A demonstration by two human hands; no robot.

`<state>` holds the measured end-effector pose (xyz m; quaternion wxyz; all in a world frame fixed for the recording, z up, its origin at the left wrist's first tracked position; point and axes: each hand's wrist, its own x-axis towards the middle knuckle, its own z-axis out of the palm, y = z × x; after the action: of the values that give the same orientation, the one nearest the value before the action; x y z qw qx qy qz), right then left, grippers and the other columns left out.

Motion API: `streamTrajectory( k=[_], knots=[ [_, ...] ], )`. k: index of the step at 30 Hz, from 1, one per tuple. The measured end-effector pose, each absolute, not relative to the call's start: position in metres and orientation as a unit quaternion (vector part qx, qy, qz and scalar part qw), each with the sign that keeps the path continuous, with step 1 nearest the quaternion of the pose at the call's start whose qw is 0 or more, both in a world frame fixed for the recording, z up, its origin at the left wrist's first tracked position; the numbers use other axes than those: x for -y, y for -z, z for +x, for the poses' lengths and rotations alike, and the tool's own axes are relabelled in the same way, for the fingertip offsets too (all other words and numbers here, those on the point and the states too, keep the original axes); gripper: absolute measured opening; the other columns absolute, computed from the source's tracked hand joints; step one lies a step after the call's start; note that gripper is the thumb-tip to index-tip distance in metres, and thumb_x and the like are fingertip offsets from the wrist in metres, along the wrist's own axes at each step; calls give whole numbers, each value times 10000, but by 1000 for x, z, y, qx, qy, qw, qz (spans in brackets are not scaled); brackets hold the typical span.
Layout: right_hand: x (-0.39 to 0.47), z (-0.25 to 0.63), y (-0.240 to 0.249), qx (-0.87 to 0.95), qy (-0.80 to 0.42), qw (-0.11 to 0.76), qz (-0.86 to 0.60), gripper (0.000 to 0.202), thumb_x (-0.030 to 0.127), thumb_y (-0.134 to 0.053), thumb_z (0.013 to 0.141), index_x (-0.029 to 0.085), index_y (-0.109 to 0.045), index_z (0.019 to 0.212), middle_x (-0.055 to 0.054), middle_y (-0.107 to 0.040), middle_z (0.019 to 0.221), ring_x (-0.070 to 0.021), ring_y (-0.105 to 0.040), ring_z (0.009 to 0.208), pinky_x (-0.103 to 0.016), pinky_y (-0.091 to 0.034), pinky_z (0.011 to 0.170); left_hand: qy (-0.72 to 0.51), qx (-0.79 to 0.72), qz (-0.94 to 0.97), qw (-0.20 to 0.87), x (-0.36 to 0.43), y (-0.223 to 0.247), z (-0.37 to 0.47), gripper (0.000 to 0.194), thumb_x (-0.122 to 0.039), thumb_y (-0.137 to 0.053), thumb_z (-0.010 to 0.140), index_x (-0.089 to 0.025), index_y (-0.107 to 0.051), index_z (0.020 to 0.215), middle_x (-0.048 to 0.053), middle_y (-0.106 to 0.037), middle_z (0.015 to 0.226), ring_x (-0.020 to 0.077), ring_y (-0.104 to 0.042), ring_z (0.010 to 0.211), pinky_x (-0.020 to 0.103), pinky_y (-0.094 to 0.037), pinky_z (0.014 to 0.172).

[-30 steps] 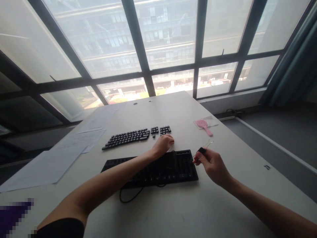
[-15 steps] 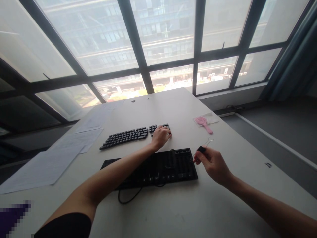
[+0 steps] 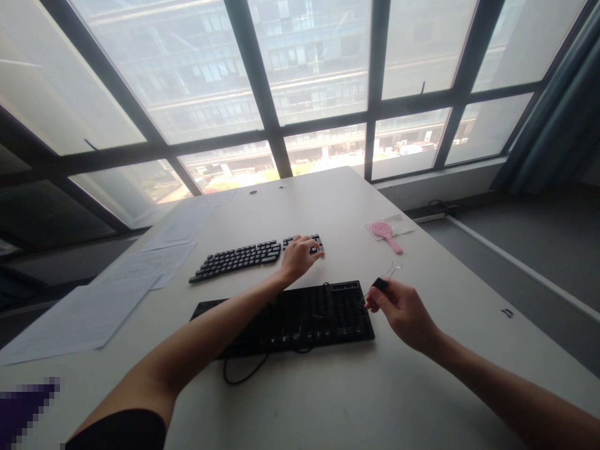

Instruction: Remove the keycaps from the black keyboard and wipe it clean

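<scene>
Two sets of black keycaps lie on the white table beyond a keyboard (image 3: 290, 319): a long block (image 3: 239, 259) and a smaller block (image 3: 315, 239) to its right. At the smaller block, my left hand (image 3: 297, 257) has its fingers curved and apart, dark keycaps showing between thumb and forefinger. It partly covers that block. My right hand (image 3: 400, 309) pinches a keycap puller (image 3: 380, 283), black-bodied with wire loops, beside the keyboard's right edge. My left forearm crosses the keyboard and hides part of it; its upper face is dark.
A pink hairbrush (image 3: 387, 236) lies on clear plastic wrapping at the right. White paper sheets (image 3: 94, 312) spread along the left side. The keyboard's cable (image 3: 244, 380) loops out toward me. Windows (image 3: 319, 62) stand behind the table (image 3: 319, 200).
My left hand has shifted slightly left, uncovering more of the keycaps at the right end of the small block. My right hand and the keycap puller have hardly moved.
</scene>
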<state>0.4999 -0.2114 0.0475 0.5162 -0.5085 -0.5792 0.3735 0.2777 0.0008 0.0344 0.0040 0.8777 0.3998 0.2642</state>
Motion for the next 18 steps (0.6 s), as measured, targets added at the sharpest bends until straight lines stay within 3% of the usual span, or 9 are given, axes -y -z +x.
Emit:
streamTrajectory(
  k=[9,18],
  knots=[
    [211,498,-41,584,-381,509,-504,324,464,-563,936,176,-614,797,-60,-688,743,-197,-676,691,-306,-557,660,-252,-443,859,-48,-9,-38,231,127,-324,-706,828,-216,-754,876,67,-617,911,245,-540,914,366,-471,837],
    [211,496,-40,585,-381,501,-512,331,476,-564,928,182,-612,784,-57,-687,734,-194,-673,687,-302,-559,659,-242,-416,876,-36,-19,-30,245,101,-299,-740,818,-243,-790,885,69,-602,941,241,-507,936,389,-459,880]
  ],
)
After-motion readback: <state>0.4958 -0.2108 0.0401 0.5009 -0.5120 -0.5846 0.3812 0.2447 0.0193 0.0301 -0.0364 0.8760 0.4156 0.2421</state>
